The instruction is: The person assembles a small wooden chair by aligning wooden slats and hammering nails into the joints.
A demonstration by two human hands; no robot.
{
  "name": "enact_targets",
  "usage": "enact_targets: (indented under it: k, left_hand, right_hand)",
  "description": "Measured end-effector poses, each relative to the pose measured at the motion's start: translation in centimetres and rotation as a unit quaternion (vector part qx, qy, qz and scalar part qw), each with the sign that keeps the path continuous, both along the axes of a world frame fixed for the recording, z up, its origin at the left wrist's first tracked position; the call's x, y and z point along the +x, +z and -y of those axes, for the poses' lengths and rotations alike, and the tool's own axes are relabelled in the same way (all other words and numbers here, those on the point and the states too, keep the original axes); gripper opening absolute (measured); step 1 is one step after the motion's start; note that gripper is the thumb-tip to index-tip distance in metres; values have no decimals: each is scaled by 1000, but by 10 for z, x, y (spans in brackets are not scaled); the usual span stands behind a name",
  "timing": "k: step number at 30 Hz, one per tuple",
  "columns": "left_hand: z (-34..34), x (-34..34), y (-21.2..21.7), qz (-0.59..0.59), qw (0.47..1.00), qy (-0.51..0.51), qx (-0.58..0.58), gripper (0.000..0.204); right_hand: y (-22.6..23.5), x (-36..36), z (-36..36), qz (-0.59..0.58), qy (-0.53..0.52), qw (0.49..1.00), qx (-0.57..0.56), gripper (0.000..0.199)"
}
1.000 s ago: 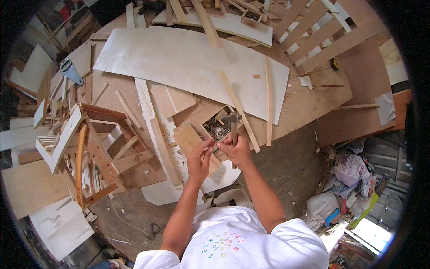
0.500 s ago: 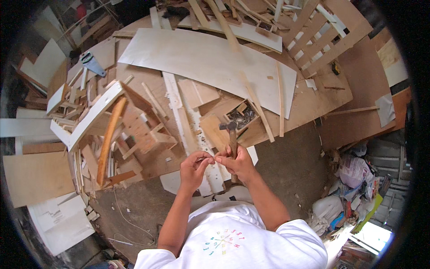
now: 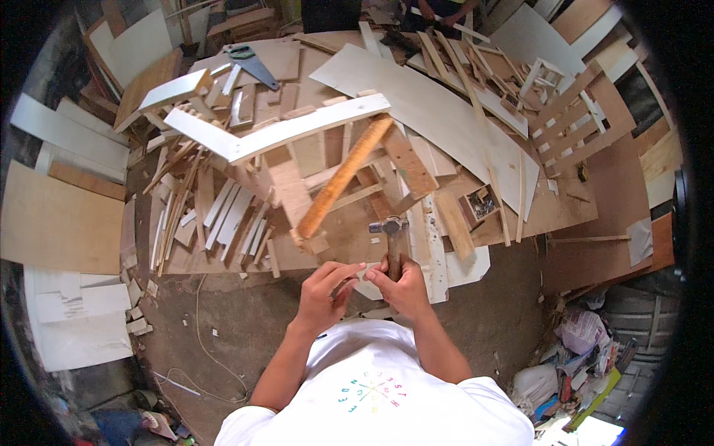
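My right hand (image 3: 407,288) grips the wooden handle of a hammer (image 3: 391,236), whose metal head points up and away from me. My left hand (image 3: 326,291) is right beside it, fingers curled and pinched toward the right hand; whether they hold anything is too small to tell. Just beyond the hammer stands a rough wooden frame of slats, with a slanted brown slat (image 3: 343,177) and a long white curved board (image 3: 297,130) on top. A small open box of hardware (image 3: 480,204) lies to the right of the hammer.
Offcuts, strips and boards cover the low plywood platform (image 3: 580,208). A large white sheet (image 3: 439,111) lies at the back right, a handsaw (image 3: 249,63) at the back left. Another person (image 3: 446,9) works at the top. Bags of rubbish (image 3: 580,349) lie on the right.
The view has swung so the wooden frame now stands in front of me. My hands came off the box of hardware, and the hammer is now upright in my right hand.
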State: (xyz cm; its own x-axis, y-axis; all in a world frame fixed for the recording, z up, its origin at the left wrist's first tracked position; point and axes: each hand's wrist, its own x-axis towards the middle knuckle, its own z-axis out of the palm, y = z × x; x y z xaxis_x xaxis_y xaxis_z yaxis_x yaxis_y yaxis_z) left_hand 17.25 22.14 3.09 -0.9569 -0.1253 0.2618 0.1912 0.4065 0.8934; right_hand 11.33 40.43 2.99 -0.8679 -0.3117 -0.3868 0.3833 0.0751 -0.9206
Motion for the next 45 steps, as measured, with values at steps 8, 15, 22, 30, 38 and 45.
enact_targets:
  k: [8, 15, 22, 30, 38, 45]
  left_hand:
    - [81, -21, 8, -134, 984, 104, 57, 26]
    - [112, -55, -11, -154, 986, 48, 30, 29]
    - [126, -64, -18, -159, 987, -28, -8, 25]
    - [139, -71, -9, -140, 982, -116, -49, 25]
    - [146, -71, -16, -157, 965, -195, -76, 24]
    - [151, -79, -22, -159, 961, -222, -56, 23]
  right_hand:
    - [13, 10, 49, -2, -33, 998, -48, 25]
    - [14, -7, 60, -4, -71, 995, -74, 26]
    - [8, 4, 70, 25, -132, 986, -102, 26]
    - [-9, 40, 97, 7, -236, 963, -131, 29]
    - [-21, 80, 120, -19, -326, 938, -118, 34]
    - [-38, 50, 154, -193, -365, 906, 92, 36]
